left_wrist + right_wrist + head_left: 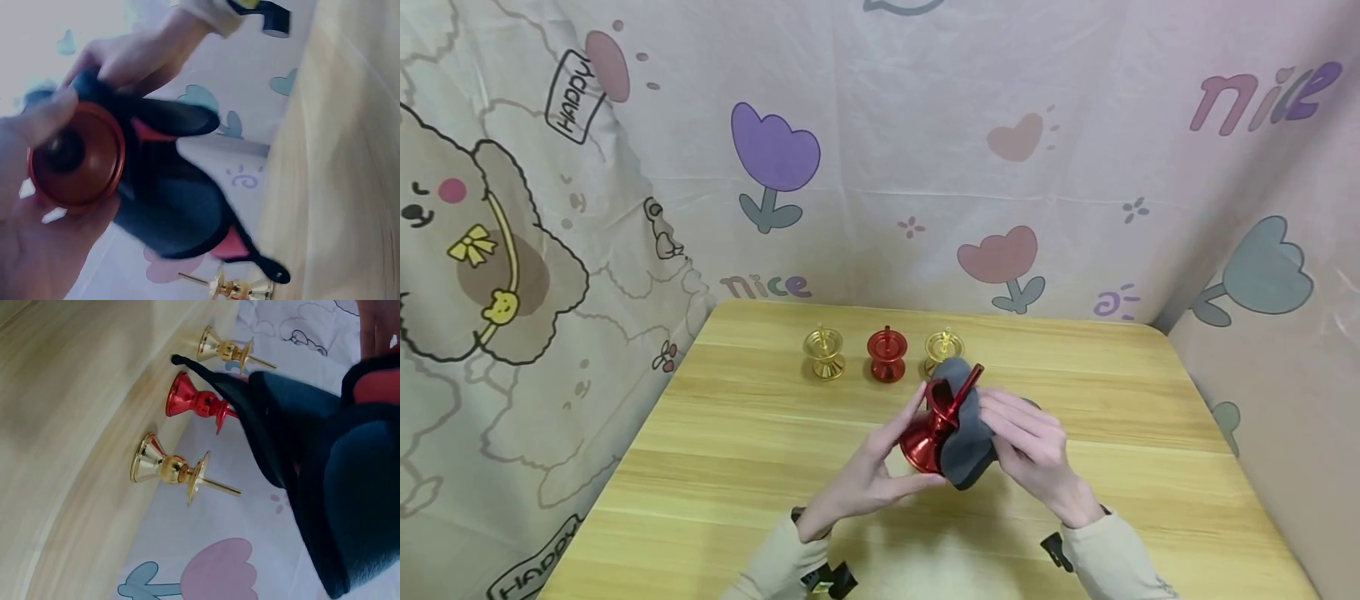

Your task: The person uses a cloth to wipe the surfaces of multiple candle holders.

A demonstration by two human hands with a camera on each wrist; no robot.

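My left hand [874,473] grips a shiny red metal candle holder [919,444], tilted, its thin spike pointing up to the right. In the left wrist view the hollow underside of its base [94,169] faces the camera, with my fingers and thumb around it. My right hand [1030,443] holds a dark grey-blue cloth [967,446] against the right side of the holder. Black edging, pinkish-red patches and a small tab [275,270] show on the cloth. The cloth hides part of the holder and some of my right fingertips.
Toward the back of the wooden table [737,467], three similar holders stand in a row: a gold one [827,364] on the left, a red one [887,367] in the middle and a gold one [943,343] on the right, partly behind the cloth. A printed fabric backdrop [880,150] rises behind.
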